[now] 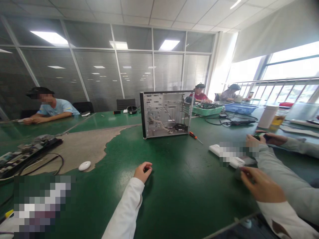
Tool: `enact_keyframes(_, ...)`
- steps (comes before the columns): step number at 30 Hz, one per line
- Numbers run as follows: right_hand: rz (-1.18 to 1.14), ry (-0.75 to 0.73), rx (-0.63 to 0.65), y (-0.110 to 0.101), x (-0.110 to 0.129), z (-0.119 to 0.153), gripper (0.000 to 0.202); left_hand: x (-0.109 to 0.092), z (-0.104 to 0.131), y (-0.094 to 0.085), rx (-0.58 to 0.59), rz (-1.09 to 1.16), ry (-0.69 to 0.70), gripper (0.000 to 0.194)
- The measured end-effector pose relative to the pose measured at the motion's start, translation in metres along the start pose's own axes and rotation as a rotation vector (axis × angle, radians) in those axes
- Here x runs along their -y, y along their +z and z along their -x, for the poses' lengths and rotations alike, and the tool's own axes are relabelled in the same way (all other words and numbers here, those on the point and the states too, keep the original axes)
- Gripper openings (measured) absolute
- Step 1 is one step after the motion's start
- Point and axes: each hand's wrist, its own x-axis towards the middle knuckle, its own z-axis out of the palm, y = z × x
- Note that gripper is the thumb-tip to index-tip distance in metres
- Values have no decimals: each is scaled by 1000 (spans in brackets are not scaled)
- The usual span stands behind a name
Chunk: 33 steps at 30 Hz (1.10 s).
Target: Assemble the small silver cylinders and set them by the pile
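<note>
My left hand (143, 171) rests on the green table (179, 186) in a white sleeve, fingers curled into a loose fist with nothing seen in it. My right hand (259, 186) hovers at the right, its fingertips at a small dark object (237, 173); whether it grips the object is unclear. An open computer case (165, 114) stands upright beyond both hands, wiring visible inside. A red-handled screwdriver (195, 136) lies just right of the case. A white power strip (215, 150) lies ahead of my right hand.
A co-worker's grey-sleeved arm (286, 172) and hands reach in at the right. Circuit boards and cables (27, 152) sit at the left, with a white round puck (84, 165) nearby. Green (208, 109) and blue (240, 108) baskets and a white cylinder (267, 116) stand behind. Other people sit at the far side.
</note>
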Motion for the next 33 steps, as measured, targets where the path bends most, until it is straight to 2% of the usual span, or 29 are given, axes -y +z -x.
enact_keyframes(2,82,80,62,-3,-27,-6,28,0,0,0,-7,-4,-6,22)
enact_keyframes(5,137,158,170,-7,-42,-7,26,-1,1,0,-16,-7,-16,22)
enact_keyframes(8,166,200,213,-8,-41,-5,25,-2,1,0,-13,-7,-11,22)
enact_keyframes(12,228,201,132,-10,-33,-5,25,0,1,0,-13,-18,-15,22)
enact_keyframes(16,235,169,186,-11,-29,-3,22,0,0,0,-12,-16,-10,21)
enact_keyframes(24,221,174,142,2,-45,6,24,-1,2,0,-14,-8,-11,21)
enact_keyframes(30,240,156,222,1,-50,5,25,0,2,0,-11,-4,-23,21)
enact_keyframes(33,244,149,211,1,-50,6,24,0,2,0,-9,4,-22,21)
